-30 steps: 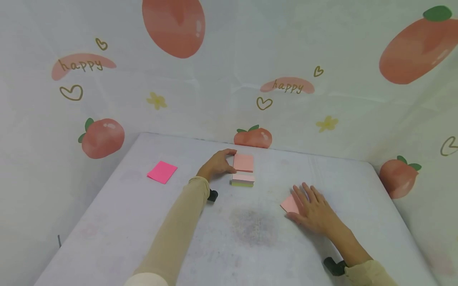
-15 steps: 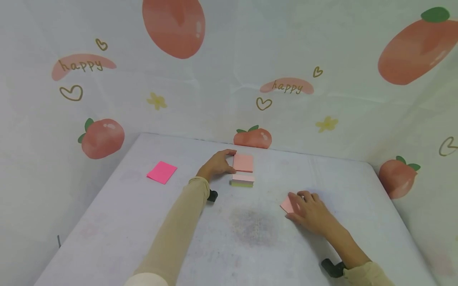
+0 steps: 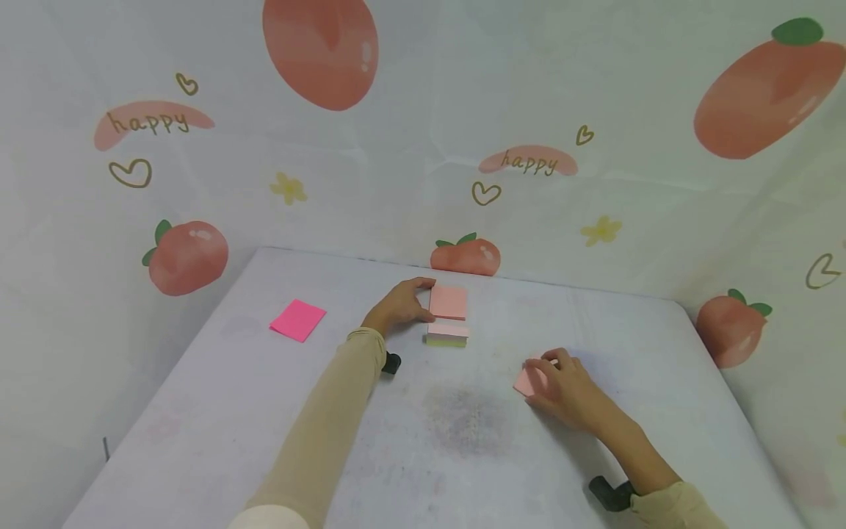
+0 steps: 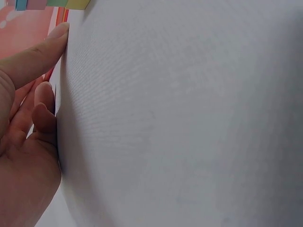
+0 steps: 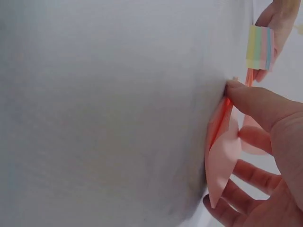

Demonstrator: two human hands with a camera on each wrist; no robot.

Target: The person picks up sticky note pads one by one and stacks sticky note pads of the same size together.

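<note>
My left hand [image 3: 399, 303] holds a light pink sticky note pad [image 3: 449, 303] by its left side, thumb at the near corner and a finger at the far one. Just in front of that pad lies a block of layered sticky notes [image 3: 446, 335], whose pastel yellow, green, pink and blue bands [image 5: 260, 47] show in the right wrist view. Farther right, my right hand [image 3: 570, 389] pinches a smaller pink sticky note pad [image 3: 529, 383] on the table. Seen from the right wrist, its top sheet [image 5: 222, 163] bows up from the layers beneath, and the thumb rests at one edge.
A bright pink sticky note [image 3: 298, 320] lies on the left of the white-covered table [image 3: 218, 426]. A greyish stain [image 3: 471, 422] marks the cloth between the arms. Behind stands a white backdrop [image 3: 390, 184] printed with fruit and hearts. Each wrist carries a black device [image 3: 611, 494].
The right hand's fingers, outstretched over the small pink pad one second ago, have curled in and pinch it. The pad has shifted slightly left. The left hand stays at its pad.
</note>
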